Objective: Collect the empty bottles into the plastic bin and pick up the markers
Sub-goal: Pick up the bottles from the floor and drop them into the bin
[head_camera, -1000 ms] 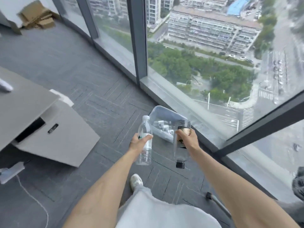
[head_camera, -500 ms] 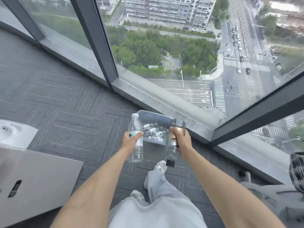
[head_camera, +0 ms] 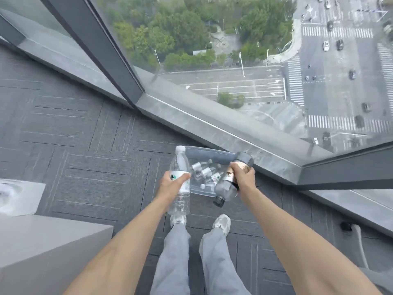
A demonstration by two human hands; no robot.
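My left hand (head_camera: 173, 181) grips a clear water bottle (head_camera: 180, 196) with a white cap, held upright. My right hand (head_camera: 244, 177) grips a dark-tinted bottle (head_camera: 226, 188) with a gold label, turned upside down so its black cap points at the floor. Both hands hover above the near edge of a clear plastic bin (head_camera: 207, 151) that stands on the carpet against the window sill. Several small clear bottles (head_camera: 205, 172) lie inside the bin. No markers are visible.
A grey desk corner (head_camera: 42, 248) juts in at lower left, with a white object (head_camera: 19, 196) behind it. The sill (head_camera: 212, 124) and floor-to-ceiling glass run diagonally behind the bin. A white cable and plug (head_camera: 350, 228) lie on the floor at right. My feet (head_camera: 221, 223) stand just before the bin.
I have stepped closer to the window and the view has tilted down. Both hands with their bottles now hang over the bin's near edge, and both feet stand side by side.
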